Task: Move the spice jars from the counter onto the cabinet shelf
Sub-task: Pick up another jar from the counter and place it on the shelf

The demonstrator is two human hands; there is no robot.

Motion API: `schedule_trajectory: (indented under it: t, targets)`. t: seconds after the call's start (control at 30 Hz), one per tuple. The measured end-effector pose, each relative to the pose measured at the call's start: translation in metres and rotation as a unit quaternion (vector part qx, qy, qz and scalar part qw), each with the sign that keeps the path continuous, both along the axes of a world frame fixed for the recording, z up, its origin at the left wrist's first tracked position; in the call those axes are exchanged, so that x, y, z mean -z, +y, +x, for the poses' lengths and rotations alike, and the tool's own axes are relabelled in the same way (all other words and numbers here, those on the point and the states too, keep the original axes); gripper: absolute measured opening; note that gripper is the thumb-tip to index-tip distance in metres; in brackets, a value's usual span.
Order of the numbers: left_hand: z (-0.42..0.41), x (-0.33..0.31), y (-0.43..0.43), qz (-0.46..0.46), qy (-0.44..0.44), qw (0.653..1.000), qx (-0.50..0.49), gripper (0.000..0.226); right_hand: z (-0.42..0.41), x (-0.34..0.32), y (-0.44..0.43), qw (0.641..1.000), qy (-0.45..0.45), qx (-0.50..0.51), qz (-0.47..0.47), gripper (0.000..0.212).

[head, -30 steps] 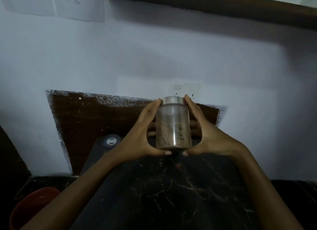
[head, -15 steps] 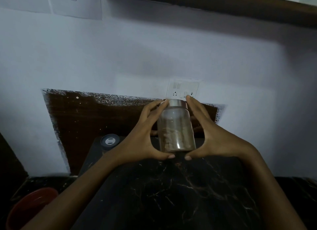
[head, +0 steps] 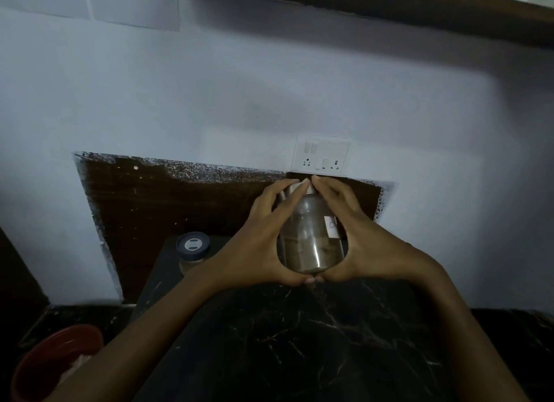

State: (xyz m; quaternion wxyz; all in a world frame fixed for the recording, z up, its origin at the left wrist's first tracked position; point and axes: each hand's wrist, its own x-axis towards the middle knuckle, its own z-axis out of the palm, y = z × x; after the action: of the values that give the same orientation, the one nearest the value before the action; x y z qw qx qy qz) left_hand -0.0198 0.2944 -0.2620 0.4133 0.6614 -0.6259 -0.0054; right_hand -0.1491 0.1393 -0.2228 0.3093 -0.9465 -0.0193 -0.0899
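A clear spice jar (head: 310, 240) with a silver lid, a white label and brownish contents is cupped between both hands above the black marble counter (head: 299, 341). My left hand (head: 257, 243) wraps its left side, and my right hand (head: 359, 240) wraps its right side. The thumbs meet under the jar's base and the fingertips meet over the lid. A second jar (head: 192, 252) with a dark blue lid stands at the counter's far left corner. The brown wooden shelf (head: 419, 9) runs along the top of the view, high above the jar.
A white socket plate (head: 322, 156) is on the wall just above the hands. A dark brown panel (head: 180, 216) backs the counter. A red bin (head: 51, 362) sits low at the left. Paper sheets (head: 135, 3) hang on the wall at the upper left.
The jar has turned in my hands, bringing a white label into sight on its right side. My fingertips have closed over the lid and my thumbs now touch under the base.
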Motion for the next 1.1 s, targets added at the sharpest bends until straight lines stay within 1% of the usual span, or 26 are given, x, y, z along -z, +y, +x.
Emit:
schedule_trajectory:
  t: [0.07,0.2,0.3,0.43,0.53,0.77,0.87,0.97,1.03,1.1]
  targets:
    - [0.001,0.000,0.001,-0.010,0.031,0.999,0.010,0.120,-0.004,-0.002,-0.006,1.000,0.009,0.003,0.016,0.130]
    - [0.000,0.000,0.006,-0.010,0.077,0.997,0.021,0.122,-0.014,-0.008,-0.016,0.996,0.055,-0.006,0.070,0.132]
    - [-0.003,0.000,0.006,-0.012,0.099,0.995,0.032,0.125,-0.017,-0.008,-0.014,0.993,0.049,0.001,0.104,0.129]
    - [-0.003,0.003,0.004,0.018,0.091,0.995,0.031,0.133,-0.017,-0.007,-0.009,0.999,0.017,0.018,0.045,0.127]
    - [-0.005,0.002,0.002,0.027,0.086,0.996,0.027,0.133,-0.016,-0.003,-0.005,1.000,0.010,0.014,0.016,0.127]
    - [-0.010,0.000,0.005,0.005,0.097,0.994,0.041,0.127,-0.029,-0.009,-0.018,0.999,0.037,0.006,0.034,0.127]
    - [-0.013,-0.004,0.002,0.007,0.089,0.995,0.047,0.126,-0.033,-0.012,-0.020,0.998,0.040,0.013,0.036,0.127]
    - [-0.012,-0.015,-0.005,0.014,0.062,0.997,0.049,0.128,-0.037,-0.020,-0.023,0.999,0.013,0.024,0.033,0.125]
    - [-0.008,-0.031,-0.014,0.022,0.006,0.999,0.038,0.128,-0.041,-0.030,-0.029,0.999,-0.012,0.039,0.030,0.122]
    - [-0.005,-0.056,-0.030,0.026,-0.071,0.997,0.026,0.126,-0.044,-0.045,-0.042,0.997,-0.046,0.056,0.015,0.121]
